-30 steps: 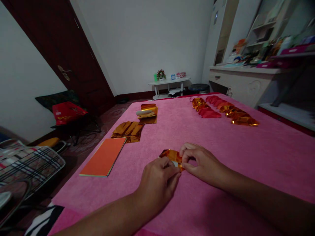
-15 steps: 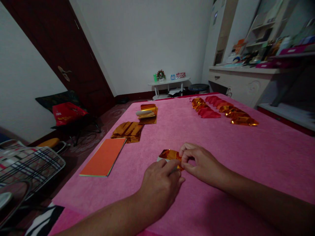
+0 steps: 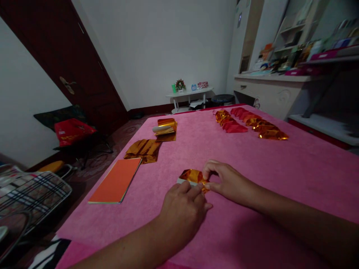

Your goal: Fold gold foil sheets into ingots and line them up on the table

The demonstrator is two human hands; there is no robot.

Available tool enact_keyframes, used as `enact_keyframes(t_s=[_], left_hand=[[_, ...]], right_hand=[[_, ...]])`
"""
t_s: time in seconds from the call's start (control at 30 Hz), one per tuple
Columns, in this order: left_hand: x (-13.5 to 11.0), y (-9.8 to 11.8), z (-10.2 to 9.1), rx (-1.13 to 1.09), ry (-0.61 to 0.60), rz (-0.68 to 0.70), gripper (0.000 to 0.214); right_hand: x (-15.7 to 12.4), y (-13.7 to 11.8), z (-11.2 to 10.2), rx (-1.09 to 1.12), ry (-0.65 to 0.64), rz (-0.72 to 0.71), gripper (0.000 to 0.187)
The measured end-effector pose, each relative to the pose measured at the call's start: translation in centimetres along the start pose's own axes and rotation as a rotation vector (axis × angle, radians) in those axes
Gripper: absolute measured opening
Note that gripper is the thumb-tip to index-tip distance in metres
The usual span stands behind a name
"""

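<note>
A small piece of shiny gold foil paper (image 3: 192, 174) with a pale grey-white underside lies on the pink cloth (image 3: 134, 224) in front of me. My left hand (image 3: 183, 205) rests over its near edge, fingers curled and pressing the paper against the cloth. At the paper's right end my right hand (image 3: 224, 179) pinches it between thumb and forefinger. The fingers cover part of the near and right edges, so the fold there is partly hidden.
An orange paper stack (image 3: 115, 182) lies left, beside fanned gold foil sheets (image 3: 143, 150). Behind them is a curled gold foil pile (image 3: 166, 130). Folded gold pieces (image 3: 272, 133) and red pieces (image 3: 235, 127) sit in rows at the far right. A chair holds a red bag (image 3: 72, 131).
The view has shifted slightly. My right thumb and forefinger have closed in on the foil paper's right end, while my left hand stays pressed on its near edge.
</note>
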State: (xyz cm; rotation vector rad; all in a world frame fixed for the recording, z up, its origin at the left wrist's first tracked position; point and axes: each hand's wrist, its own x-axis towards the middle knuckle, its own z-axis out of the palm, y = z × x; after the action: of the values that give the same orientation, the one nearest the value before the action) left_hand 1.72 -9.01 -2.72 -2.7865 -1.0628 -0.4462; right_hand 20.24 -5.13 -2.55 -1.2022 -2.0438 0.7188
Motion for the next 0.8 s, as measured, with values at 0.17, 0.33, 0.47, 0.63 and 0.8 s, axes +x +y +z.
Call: enact_keyframes(t_s=[0.17, 0.33, 0.47, 0.63, 0.8], left_hand=[[0.1, -0.1, -0.2, 0.018, 0.007, 0.026, 0.025], [0.1, 0.0, -0.3, 0.015, 0.021, 0.030, 0.024], [0.0, -0.1, -0.1, -0.023, 0.026, 0.023, 0.022], [-0.2, -0.3, 0.2, -0.057, 0.031, 0.027, 0.024], [-0.3, -0.4, -0.2, -0.144, 0.062, 0.008, 0.022]], right_hand=[[0.1, 0.6, -1.0, 0.083, -0.075, 0.009, 0.022], [0.1, 0.5, -1.2, 0.068, -0.102, -0.018, 0.026], [-0.3, -0.4, -0.8, -0.098, -0.101, -0.073, 0.024], [-1.1, -2.2, 0.2, -0.476, -0.095, -0.276, 0.016], [-1.3, -3.1, 1.1, -0.617, -0.132, -0.385, 0.015]])
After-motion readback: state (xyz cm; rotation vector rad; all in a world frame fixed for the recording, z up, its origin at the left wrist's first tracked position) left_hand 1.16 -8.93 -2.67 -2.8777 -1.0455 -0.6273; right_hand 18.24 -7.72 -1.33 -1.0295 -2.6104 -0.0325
